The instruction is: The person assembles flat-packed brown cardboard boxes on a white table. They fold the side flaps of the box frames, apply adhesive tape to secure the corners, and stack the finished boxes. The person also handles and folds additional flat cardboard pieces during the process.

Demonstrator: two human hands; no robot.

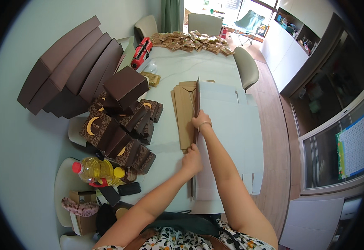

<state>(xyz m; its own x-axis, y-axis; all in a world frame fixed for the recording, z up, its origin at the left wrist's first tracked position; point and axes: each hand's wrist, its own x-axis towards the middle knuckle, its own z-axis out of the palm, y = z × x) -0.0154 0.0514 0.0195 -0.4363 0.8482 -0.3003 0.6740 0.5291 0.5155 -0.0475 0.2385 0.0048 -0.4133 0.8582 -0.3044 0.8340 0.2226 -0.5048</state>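
Note:
A large flat cardboard box blank (229,125), white on the face turned up, lies on the right half of the table. Its left edge stands folded upright as a narrow dark brown flap (197,91). My right hand (202,120) is closed round this flap about midway along, a thin bracelet on the wrist. Nearer to me, my left hand (192,160) is closed at the same folded edge, its fingertips partly hidden. Flat brown kraft cardboard pieces (184,112) lie in a stack just left of the flap, partly covered by it.
Dark brown boxes (125,87) are piled on the left, with larger brown box trays (73,62) behind. Small gold packets (190,41) cover the table's far end. A red tool (141,53) lies near them. An oil bottle (92,168) stands at the near left. Chairs (246,66) surround the table.

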